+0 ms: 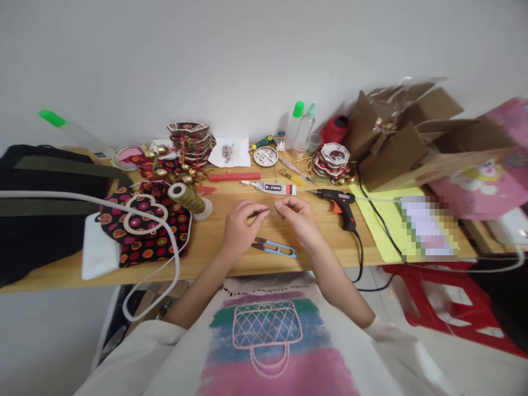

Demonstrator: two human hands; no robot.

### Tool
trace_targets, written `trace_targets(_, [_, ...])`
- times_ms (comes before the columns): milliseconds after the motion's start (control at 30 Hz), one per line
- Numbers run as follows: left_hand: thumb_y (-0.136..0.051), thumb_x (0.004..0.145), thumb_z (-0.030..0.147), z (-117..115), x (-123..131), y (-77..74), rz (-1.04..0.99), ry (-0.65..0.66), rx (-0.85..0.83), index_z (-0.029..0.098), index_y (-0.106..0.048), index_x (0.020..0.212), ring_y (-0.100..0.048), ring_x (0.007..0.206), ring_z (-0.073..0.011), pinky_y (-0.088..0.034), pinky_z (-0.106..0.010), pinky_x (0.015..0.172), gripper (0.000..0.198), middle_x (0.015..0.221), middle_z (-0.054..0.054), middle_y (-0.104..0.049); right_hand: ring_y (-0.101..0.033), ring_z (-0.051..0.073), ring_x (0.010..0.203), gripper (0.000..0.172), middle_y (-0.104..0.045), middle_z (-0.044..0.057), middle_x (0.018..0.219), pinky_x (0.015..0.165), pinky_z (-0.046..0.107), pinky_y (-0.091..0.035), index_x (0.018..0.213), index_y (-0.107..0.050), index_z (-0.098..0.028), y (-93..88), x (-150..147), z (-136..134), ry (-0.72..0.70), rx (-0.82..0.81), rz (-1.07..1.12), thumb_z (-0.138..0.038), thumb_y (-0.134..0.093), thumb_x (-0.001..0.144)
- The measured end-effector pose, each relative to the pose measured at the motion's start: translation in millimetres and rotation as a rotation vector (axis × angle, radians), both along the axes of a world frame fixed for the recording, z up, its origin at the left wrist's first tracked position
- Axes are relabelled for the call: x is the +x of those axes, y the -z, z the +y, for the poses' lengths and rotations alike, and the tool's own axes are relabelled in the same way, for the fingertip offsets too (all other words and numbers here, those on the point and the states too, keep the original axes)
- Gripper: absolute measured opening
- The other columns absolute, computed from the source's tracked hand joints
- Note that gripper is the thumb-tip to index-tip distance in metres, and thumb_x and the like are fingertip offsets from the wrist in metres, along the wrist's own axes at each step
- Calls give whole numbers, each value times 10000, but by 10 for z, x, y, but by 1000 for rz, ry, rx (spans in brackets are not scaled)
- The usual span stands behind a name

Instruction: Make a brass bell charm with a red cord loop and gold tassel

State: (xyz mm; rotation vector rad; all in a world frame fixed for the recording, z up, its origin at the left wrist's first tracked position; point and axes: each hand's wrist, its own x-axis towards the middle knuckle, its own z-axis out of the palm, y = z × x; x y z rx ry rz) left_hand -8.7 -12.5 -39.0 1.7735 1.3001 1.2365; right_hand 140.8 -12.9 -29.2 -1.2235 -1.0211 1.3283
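Observation:
My left hand (242, 224) and my right hand (297, 218) meet over the middle of the wooden table (214, 250), fingertips pinched close together. Something thin, perhaps a thread or needle, runs between them; it is too small to name. Blue thread snips (275, 248) lie on the table just under my hands. A spool of olive thread (190, 199) lies on its side to the left. A tube of B-7000 glue (273, 188) rests just beyond my fingers.
A black hot glue gun (340, 203) with its cord lies right of my hands. Patterned dark fabric with a wooden heart ring (142, 225) lies left. Stacked ornaments (190, 144), bottles (300, 129), cardboard boxes (396, 140) line the back. A red stool (449, 302) stands right.

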Motion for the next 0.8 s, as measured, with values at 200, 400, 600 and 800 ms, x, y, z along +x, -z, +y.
trace_targets(200, [-598,826,252,77,16,62,110,5,64,207,-712,788,-617,771,-164,-475,-288,751,128,778,-44,-692,-417,89,529,318,-500,-37,538,557,249,-362,584,-560,-192,91,19,74,8,-85,70,-464,-722,619])
trace_targets(400, [-573,851,260,212,35,93,196,38,105,203,-700,797,-607,749,-160,-458,-286,722,150,766,-41,-684,-435,92,533,298,-544,-33,577,566,258,-383,628,-609,-201,135,17,173,14,-125,114,-459,-749,582])
trace_targets(600, [-563,864,236,345,10,89,306,91,224,192,-675,802,-579,732,-161,-421,-300,728,135,740,-42,-661,-467,97,553,294,-574,-31,600,602,274,-416,650,-627,-203,154,5,257,15,-140,98,-448,-770,574])
trace_targets(800, [-520,892,196,429,-96,-2,514,259,398,189,-641,786,-537,719,-156,-373,-308,728,161,729,-34,-652,-475,98,558,333,-597,-17,593,577,269,-399,578,-616,-185,140,112,304,-49,-165,41,-452,-811,542])
